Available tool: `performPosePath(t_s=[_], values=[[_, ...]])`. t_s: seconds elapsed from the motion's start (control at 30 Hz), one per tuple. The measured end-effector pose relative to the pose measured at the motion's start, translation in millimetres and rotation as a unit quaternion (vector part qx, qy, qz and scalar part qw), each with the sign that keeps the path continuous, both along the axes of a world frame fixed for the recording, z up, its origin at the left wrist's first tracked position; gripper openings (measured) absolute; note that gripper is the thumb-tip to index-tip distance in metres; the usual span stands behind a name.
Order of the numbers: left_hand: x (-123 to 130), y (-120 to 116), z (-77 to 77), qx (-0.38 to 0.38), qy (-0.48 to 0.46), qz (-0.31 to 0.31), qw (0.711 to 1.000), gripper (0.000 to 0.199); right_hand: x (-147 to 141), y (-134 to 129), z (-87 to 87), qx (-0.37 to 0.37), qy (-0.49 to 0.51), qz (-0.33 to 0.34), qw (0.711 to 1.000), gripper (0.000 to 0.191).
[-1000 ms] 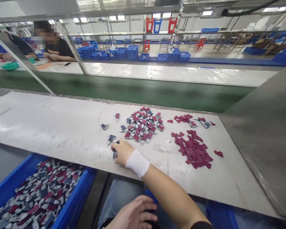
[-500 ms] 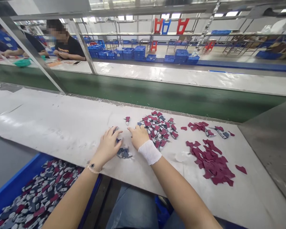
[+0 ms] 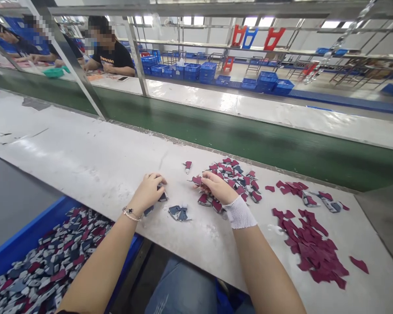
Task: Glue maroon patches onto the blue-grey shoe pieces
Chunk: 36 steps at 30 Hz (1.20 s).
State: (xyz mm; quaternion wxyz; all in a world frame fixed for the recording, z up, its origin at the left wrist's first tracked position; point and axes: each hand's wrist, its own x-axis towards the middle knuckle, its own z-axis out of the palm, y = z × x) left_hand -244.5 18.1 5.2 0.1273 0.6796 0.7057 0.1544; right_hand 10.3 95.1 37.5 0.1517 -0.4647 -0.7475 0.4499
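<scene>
My left hand [image 3: 149, 192] is curled down on the table over a few small dark blue-grey pieces [image 3: 163, 197], which peek out beneath its fingers. Between the fingertips of my right hand [image 3: 218, 188] is a small maroon piece [image 3: 197, 180]. That hand, with a white mesh band [image 3: 241, 213] at its wrist, rests at the near left side of a heap of small maroon, white and grey pieces [image 3: 239, 179]. Between my hands lies a little cluster of blue-grey pieces [image 3: 180, 213]. A single maroon-and-white piece [image 3: 187, 166] sits farther back.
Flat maroon cutouts [image 3: 317, 248] are piled at the right of the white table [image 3: 94, 161]. At lower left, a blue crate [image 3: 29, 229] is full of similar pieces. A green belt [image 3: 216, 126] runs behind the table; several people [image 3: 113, 56] sit beyond it.
My right hand has moved to the right against the heap and closed on a maroon piece. The left hand has drawn its fingers in over dark pieces. The view has shifted left.
</scene>
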Motion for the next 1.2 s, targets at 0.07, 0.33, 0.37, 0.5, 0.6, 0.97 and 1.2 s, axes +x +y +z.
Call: performPosePath(t_s=[0.07, 0.33, 0.37, 0.5, 0.6, 0.97, 1.2], values=[[-7.8, -2.1, 4.5, -0.016, 0.001, -0.006, 1.000, 0.026, 4.4, -8.1, 4.3, 0.019, -0.030, -0.021, 0.999, 0.029], [24.7, 55.4, 27.9, -0.041, 0.004, -0.094, 0.995, 0.097, 47.0, -19.7, 19.4, 0.121, -0.233, -0.137, 0.955, 0.037], [37.0, 69.0, 27.7, -0.056, 0.004, -0.127, 0.990, 0.114, 51.7, -20.4, 17.4, 0.120, -0.257, -0.150, 0.947, 0.044], [81.7, 101.0, 22.1, -0.133, 0.015, -0.229, 0.964, 0.149, 61.9, -34.6, 0.2, 0.091, -0.313, -0.168, 0.930, 0.103], [104.9, 87.8, 17.9, -0.166, 0.017, -0.278, 0.946, 0.149, 62.5, -49.5, -14.2, 0.072, -0.332, -0.176, 0.924, 0.122], [151.5, 36.4, 15.9, -0.112, 0.008, -0.195, 0.974, 0.123, 66.8, -28.2, -16.8, 0.098, -0.336, -0.080, 0.933, 0.126], [151.5, 62.4, 28.1, -0.166, 0.045, -0.201, 0.964, 0.144, 58.7, -11.8, -10.4, 0.076, -0.309, -0.053, 0.947, 0.118]])
